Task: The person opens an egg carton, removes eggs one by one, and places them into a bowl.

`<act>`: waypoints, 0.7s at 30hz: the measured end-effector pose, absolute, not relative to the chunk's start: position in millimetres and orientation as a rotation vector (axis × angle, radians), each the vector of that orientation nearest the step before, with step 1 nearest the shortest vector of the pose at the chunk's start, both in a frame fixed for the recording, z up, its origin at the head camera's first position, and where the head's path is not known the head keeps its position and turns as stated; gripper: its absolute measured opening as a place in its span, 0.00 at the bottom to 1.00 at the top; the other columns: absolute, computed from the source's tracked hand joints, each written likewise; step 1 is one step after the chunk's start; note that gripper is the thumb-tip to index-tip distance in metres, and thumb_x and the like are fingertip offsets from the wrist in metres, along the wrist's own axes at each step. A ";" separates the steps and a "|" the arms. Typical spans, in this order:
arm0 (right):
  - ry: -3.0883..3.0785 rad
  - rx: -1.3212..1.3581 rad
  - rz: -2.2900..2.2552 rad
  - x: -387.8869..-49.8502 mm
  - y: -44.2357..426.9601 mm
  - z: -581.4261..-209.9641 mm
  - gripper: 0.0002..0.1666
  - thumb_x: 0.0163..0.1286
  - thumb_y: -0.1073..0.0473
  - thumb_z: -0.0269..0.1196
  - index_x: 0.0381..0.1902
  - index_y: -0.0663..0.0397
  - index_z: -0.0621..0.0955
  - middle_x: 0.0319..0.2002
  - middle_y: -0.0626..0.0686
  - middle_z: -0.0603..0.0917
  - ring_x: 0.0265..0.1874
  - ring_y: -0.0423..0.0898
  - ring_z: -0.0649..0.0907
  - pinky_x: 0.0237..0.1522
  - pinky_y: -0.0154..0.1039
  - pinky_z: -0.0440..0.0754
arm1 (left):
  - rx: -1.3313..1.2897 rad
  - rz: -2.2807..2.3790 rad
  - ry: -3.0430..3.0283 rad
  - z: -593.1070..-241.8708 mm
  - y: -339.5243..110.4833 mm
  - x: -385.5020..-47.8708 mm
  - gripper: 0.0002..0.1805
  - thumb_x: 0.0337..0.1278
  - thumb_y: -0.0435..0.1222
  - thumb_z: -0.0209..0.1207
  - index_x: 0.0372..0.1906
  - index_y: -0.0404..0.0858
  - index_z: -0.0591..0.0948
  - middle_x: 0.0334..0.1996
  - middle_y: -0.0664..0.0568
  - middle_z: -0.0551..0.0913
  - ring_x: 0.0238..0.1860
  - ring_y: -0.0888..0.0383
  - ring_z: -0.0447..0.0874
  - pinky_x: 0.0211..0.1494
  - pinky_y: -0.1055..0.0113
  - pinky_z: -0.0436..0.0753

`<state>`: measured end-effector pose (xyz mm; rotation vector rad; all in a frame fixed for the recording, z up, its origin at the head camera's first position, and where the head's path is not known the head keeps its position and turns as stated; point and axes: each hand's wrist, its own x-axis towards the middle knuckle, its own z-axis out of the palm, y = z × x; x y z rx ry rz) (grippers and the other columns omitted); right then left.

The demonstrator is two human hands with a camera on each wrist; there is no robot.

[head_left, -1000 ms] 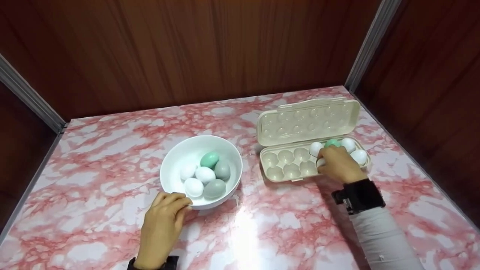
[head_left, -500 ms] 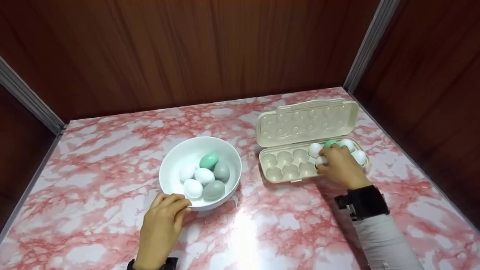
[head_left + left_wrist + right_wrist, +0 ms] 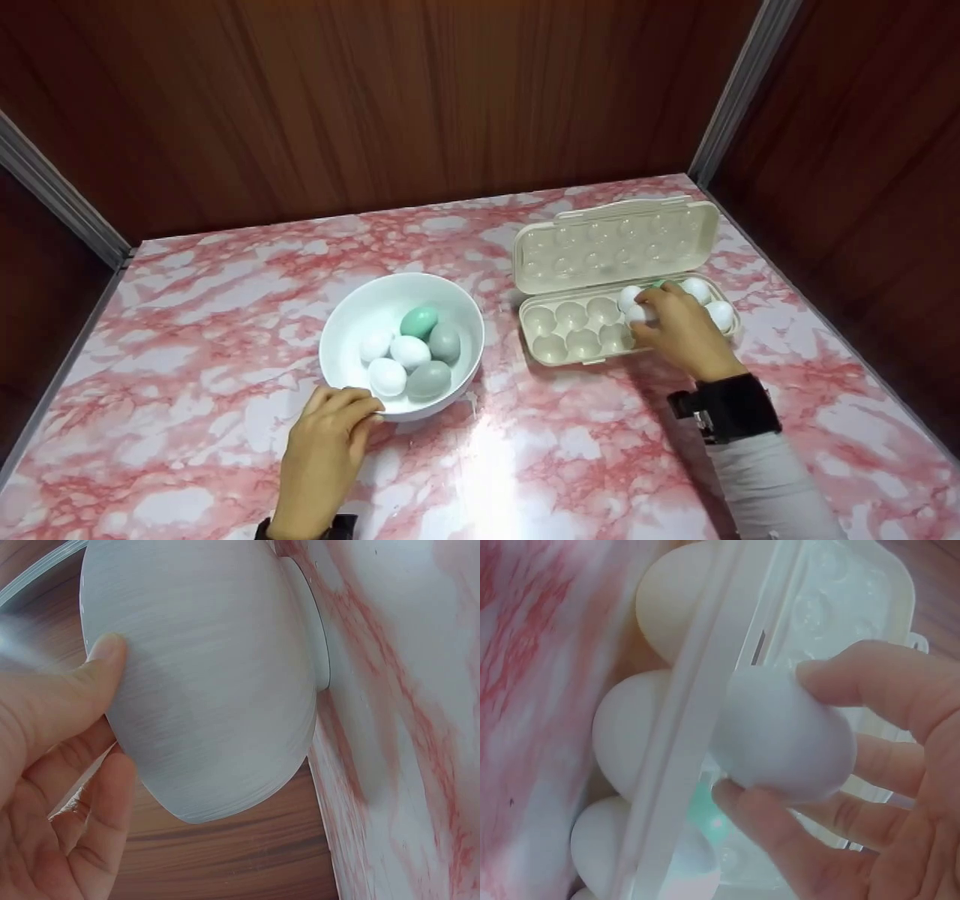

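Observation:
My left hand [image 3: 328, 442] pinches the near-left rim of a white bowl [image 3: 337, 319]. In the left wrist view, the thumb lies against the bowl's outer wall. Inside the bowl are white eggs [image 3: 410, 351], grey-green eggs [image 3: 429, 380] and a green egg [image 3: 418, 321]. To the right, my right hand [image 3: 686, 337] holds a white egg [image 3: 780, 735] between thumb and fingers at the front row of an open beige egg carton [image 3: 559, 358]. Other white eggs [image 3: 696, 290] and a green egg, mostly hidden by the hand, sit at the carton's right end.
The carton's lid [image 3: 615, 247] stands raised behind its tray. Several hollows on the left side hold no egg. Wood-grain panels [image 3: 420, 105] enclose the back and sides of the red-and-white marbled table [image 3: 210, 360].
My right hand has shifted slightly, and the white egg in its fingers sits a little higher over the carton. The left hand and the bowl have stayed put.

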<state>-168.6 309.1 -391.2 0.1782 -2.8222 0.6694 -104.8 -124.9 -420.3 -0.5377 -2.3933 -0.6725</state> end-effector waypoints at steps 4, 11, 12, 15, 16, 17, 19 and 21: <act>-2.785 0.209 0.715 -169.3 303.6 -390.3 0.21 0.60 0.66 0.68 0.50 0.72 0.80 0.49 0.69 0.79 0.45 0.66 0.82 0.51 0.60 0.82 | -0.539 -0.670 -2.393 -419.4 -124.7 -105.0 0.09 0.39 0.29 0.75 0.31 0.41 0.89 0.35 0.55 0.88 0.39 0.57 0.80 0.43 0.60 0.85; -2.725 0.235 0.734 -173.2 288.7 -387.8 0.21 0.60 0.65 0.67 0.50 0.68 0.81 0.46 0.65 0.81 0.39 0.60 0.82 0.42 0.53 0.82 | -0.549 -0.661 -2.393 -419.2 -125.0 -104.9 0.08 0.40 0.31 0.74 0.30 0.41 0.89 0.35 0.55 0.88 0.38 0.57 0.79 0.43 0.60 0.85; -2.722 0.242 0.735 -173.9 285.9 -387.4 0.21 0.60 0.64 0.67 0.50 0.67 0.82 0.45 0.64 0.81 0.38 0.59 0.82 0.41 0.52 0.82 | -0.551 -0.660 -2.394 -419.3 -125.1 -104.9 0.08 0.40 0.31 0.74 0.30 0.41 0.88 0.35 0.55 0.88 0.38 0.57 0.79 0.43 0.60 0.85; -2.718 0.277 0.745 -176.2 276.7 -385.6 0.21 0.60 0.64 0.68 0.50 0.67 0.82 0.43 0.63 0.81 0.37 0.57 0.81 0.40 0.50 0.81 | -0.547 -0.654 -2.399 -419.5 -125.2 -104.7 0.07 0.41 0.31 0.74 0.30 0.41 0.88 0.35 0.55 0.88 0.38 0.58 0.79 0.43 0.60 0.85; -2.722 0.288 0.757 -176.9 273.4 -384.7 0.21 0.60 0.64 0.68 0.51 0.67 0.81 0.43 0.62 0.81 0.38 0.57 0.81 0.41 0.51 0.82 | -0.544 -0.652 -2.399 -419.7 -125.2 -104.7 0.08 0.41 0.31 0.74 0.30 0.41 0.88 0.35 0.55 0.88 0.38 0.58 0.79 0.43 0.61 0.84; -2.723 0.301 0.763 -177.7 269.9 -383.8 0.21 0.60 0.64 0.68 0.51 0.68 0.81 0.44 0.63 0.81 0.38 0.57 0.81 0.41 0.51 0.83 | -0.542 -0.650 -2.400 -419.8 -125.3 -104.6 0.08 0.41 0.31 0.74 0.30 0.41 0.88 0.35 0.55 0.88 0.38 0.58 0.79 0.42 0.61 0.85; -2.723 0.331 0.774 -179.6 262.6 -382.4 0.21 0.59 0.64 0.68 0.51 0.68 0.81 0.44 0.63 0.81 0.39 0.57 0.82 0.42 0.52 0.85 | -0.538 -0.647 -2.402 -420.2 -125.3 -104.4 0.07 0.41 0.31 0.74 0.30 0.41 0.88 0.35 0.55 0.88 0.38 0.58 0.79 0.42 0.61 0.85; -2.726 0.356 0.787 -181.3 254.9 -380.8 0.21 0.59 0.65 0.68 0.50 0.68 0.81 0.44 0.62 0.81 0.40 0.57 0.83 0.44 0.52 0.85 | -0.538 -0.646 -2.402 -420.3 -125.4 -104.3 0.07 0.41 0.31 0.74 0.30 0.41 0.88 0.35 0.55 0.88 0.38 0.58 0.79 0.42 0.61 0.85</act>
